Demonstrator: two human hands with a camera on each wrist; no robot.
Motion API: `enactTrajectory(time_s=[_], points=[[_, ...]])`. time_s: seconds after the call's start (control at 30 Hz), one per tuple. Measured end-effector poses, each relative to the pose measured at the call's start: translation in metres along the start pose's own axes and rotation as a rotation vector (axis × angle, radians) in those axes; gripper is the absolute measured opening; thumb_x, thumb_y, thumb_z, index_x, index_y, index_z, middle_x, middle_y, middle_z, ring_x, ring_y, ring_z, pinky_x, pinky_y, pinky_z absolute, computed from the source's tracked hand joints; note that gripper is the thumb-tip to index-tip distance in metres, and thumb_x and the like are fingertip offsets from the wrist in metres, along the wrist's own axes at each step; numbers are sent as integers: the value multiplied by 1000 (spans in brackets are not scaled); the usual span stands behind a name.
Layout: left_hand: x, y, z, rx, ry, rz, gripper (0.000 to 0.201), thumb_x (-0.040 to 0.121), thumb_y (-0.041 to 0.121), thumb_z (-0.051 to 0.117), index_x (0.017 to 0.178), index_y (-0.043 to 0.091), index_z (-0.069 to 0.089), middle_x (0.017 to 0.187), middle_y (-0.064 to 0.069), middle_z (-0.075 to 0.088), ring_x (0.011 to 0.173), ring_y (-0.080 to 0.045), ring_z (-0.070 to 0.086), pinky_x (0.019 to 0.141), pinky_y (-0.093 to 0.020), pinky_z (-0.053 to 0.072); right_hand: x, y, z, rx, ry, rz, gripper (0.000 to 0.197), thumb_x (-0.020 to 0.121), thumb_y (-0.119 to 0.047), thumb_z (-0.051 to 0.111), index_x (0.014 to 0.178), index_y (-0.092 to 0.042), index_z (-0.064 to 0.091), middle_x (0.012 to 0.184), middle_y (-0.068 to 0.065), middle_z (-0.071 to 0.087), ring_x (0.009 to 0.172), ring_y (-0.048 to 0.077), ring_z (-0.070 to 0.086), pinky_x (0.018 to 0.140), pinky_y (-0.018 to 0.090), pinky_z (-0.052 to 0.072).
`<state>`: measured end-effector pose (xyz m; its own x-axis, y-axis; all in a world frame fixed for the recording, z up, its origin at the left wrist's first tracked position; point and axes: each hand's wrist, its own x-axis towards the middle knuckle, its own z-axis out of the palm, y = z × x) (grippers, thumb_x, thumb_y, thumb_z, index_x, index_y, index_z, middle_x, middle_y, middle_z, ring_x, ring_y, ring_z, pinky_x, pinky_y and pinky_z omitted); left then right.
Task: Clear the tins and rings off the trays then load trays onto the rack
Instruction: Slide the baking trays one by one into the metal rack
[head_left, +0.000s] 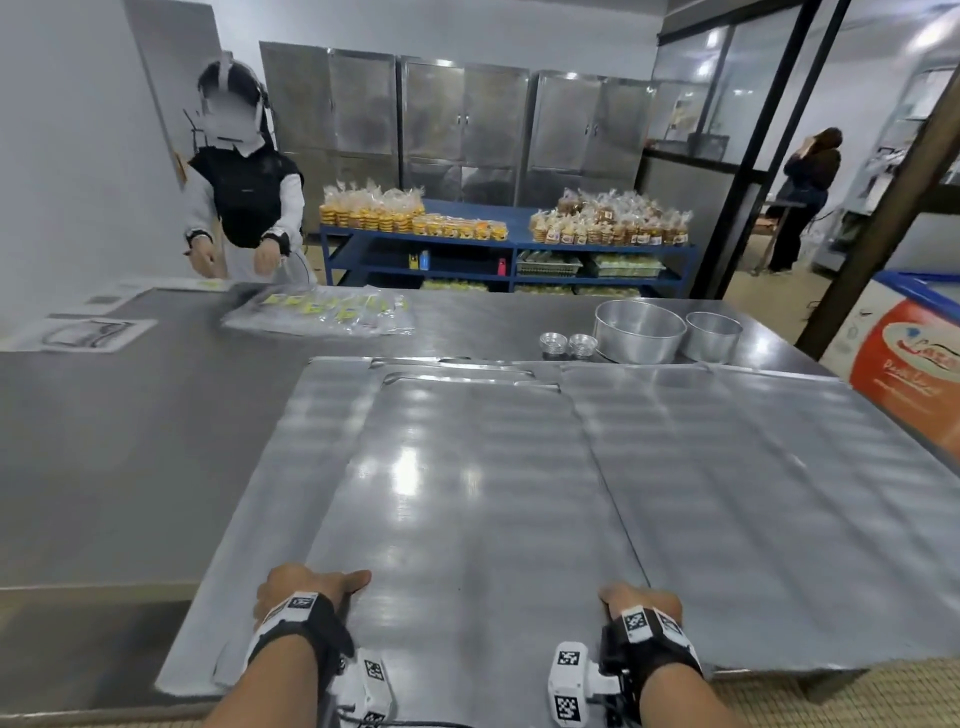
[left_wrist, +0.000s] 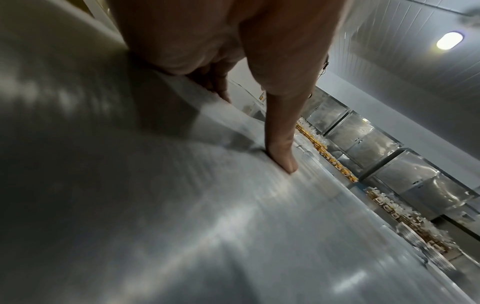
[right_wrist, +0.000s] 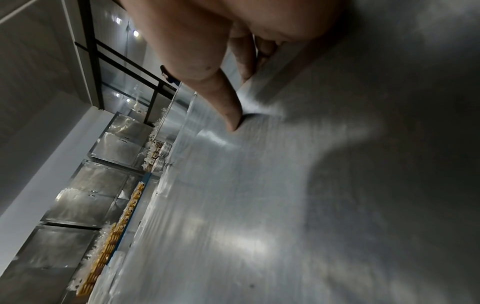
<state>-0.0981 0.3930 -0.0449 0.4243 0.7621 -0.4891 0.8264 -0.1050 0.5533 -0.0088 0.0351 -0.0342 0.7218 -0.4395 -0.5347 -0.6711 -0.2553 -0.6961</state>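
A stack of flat metal trays covers the near part of the steel table (head_left: 130, 441). My left hand (head_left: 311, 584) and right hand (head_left: 641, 597) both grip the near edge of the top tray (head_left: 467, 493). In the left wrist view my thumb (left_wrist: 281, 144) presses on the top tray (left_wrist: 233, 226), with the fingers curled under its rim. The right wrist view shows the same: my thumb (right_wrist: 228, 107) lies on top and the fingers below. Another tray (head_left: 753, 493) lies to the right. Two large round tins (head_left: 639, 332) and two small fluted tins (head_left: 553, 343) stand on the table beyond the trays.
Another person (head_left: 244, 197) stands at the table's far left by clear packets (head_left: 322, 312) and papers. Behind are a blue shelf (head_left: 509, 244) of bagged goods and steel cabinets. An orange chest (head_left: 914, 374) and a dark post (head_left: 883, 208) stand at the right.
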Motion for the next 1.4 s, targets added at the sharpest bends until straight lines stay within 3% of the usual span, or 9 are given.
enactTrajectory(time_s=[0.2,0.37,0.53,0.77,0.87,1.0,1.07,1.17,1.4], points=[[36,1,-8,19,1,4,82,40,55,95,93,1,65,104,-21,69,95,-39,65,82,-43,56,-16,-13,29,51,25,2,19,69,-9,68,83,4,67,80,20,71,61,30,58,47,23,40],[58,3,-10,43,-2,-25,79,35,58,94,84,5,62,101,-19,68,94,-41,63,84,-47,56,26,2,64,81,42,-21,51,48,-17,66,96,0,71,76,17,71,53,24,55,51,22,46],[87,-1,-7,86,23,-52,96,25,66,89,95,5,66,103,-19,68,96,-41,63,85,-47,56,-8,-14,70,50,27,-9,16,62,-7,71,72,4,63,71,15,71,63,29,65,60,32,53],[95,5,-12,128,68,-46,105,41,64,90,119,3,57,123,-22,50,111,-41,56,93,-47,51,1,-18,86,21,20,-51,11,66,-7,73,74,0,71,68,10,71,67,29,68,64,32,57],[94,11,-9,146,79,-36,105,53,60,89,128,0,46,132,-23,45,120,-40,49,98,-46,46,2,-22,90,-21,38,-64,17,69,-11,76,83,-2,73,75,10,71,75,31,67,74,36,57],[99,17,-4,142,85,-26,104,59,59,87,132,-1,42,136,-22,44,127,-40,41,104,-46,39,0,-28,88,-224,116,-37,55,75,-37,78,123,-14,64,126,14,61,116,36,52,86,36,37],[102,17,-3,147,84,-33,104,60,60,86,132,0,41,138,-22,44,128,-40,40,106,-46,37,4,-30,88,-175,50,-60,62,75,-31,81,128,-8,60,123,17,63,111,35,57,92,37,45],[102,18,-3,153,76,-52,103,60,59,87,132,0,41,137,-23,44,127,-40,41,105,-48,36,7,-30,87,-120,23,-85,52,77,-14,82,121,3,62,109,20,69,89,31,60,82,30,48],[100,23,-12,6,-20,-59,104,62,39,93,134,-7,33,138,-29,42,120,-48,51,96,-52,46,6,-37,89,-157,-33,-45,62,76,-20,83,126,5,58,123,23,64,112,38,61,91,36,50]])
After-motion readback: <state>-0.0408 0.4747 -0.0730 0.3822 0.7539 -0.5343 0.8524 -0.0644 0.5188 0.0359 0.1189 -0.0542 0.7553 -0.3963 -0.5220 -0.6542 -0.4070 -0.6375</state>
